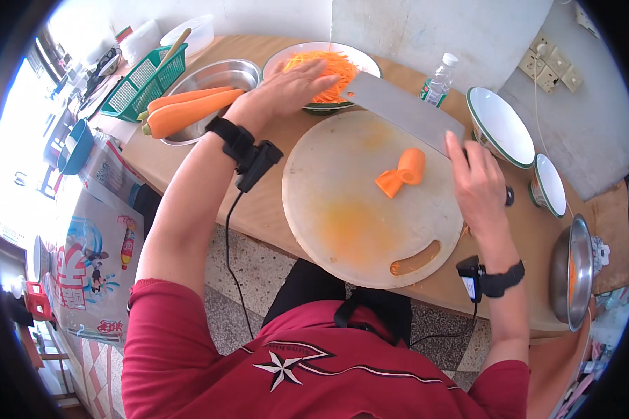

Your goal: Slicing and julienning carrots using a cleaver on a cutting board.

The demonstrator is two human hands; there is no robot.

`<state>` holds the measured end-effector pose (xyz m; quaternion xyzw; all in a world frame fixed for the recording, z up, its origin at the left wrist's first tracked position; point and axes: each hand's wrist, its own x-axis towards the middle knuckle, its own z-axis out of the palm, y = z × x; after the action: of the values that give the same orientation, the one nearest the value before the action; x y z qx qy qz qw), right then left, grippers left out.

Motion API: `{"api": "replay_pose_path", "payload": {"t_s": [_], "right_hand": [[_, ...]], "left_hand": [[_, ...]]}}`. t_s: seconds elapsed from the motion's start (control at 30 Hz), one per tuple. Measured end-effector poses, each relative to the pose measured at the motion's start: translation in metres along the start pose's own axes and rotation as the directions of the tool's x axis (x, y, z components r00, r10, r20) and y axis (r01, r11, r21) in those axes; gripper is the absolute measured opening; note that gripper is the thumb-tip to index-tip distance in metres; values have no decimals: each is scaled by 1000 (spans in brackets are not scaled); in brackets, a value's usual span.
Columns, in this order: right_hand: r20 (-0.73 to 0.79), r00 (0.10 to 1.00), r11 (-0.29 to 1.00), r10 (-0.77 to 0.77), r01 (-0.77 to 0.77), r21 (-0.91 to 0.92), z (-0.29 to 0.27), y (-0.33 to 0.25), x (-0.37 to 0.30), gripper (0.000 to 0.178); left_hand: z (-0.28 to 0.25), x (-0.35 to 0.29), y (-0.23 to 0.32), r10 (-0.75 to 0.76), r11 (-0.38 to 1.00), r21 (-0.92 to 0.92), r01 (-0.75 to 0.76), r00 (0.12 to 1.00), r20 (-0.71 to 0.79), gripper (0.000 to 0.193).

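Observation:
My right hand [476, 178] grips the handle of a cleaver [402, 112]. Its wide blade points up and left over the far edge of a round pale cutting board [314, 167], the tip by a white bowl [372, 64]. Shredded carrot [328, 64] is heaped in that bowl, and a bit of orange clings near the blade's tip. My left hand [290, 87] reaches over the bowl's near left side with its fingers stretched out; whether it touches the shreds I cannot tell. On the board lie a thick carrot chunk [412, 164] and a smaller cut carrot piece [388, 183].
Whole carrots [192, 113] rest across a metal basin [239, 68] at the left, beside a green basket [129, 98]. A plastic bottle [439, 80] stands behind the board. White bowls [500, 126] and another metal basin [572, 272] line the right side. Cables hang from both wrist straps.

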<state>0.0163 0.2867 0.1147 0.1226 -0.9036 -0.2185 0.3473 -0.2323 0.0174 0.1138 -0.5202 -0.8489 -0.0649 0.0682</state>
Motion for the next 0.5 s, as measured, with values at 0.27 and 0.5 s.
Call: {"api": "replay_pose_path", "payload": {"t_s": [0.27,0.5], "right_hand": [[229,910,934,344,-357,13,-17,10,-117,41],[307,841,892,446,-445,-77,-35,-20,-174,41]], "left_hand": [[5,7,-11,-247,964,-168,206,926,-284,25],[14,22,4,-112,991,-5,133,813,-572,28]]}}
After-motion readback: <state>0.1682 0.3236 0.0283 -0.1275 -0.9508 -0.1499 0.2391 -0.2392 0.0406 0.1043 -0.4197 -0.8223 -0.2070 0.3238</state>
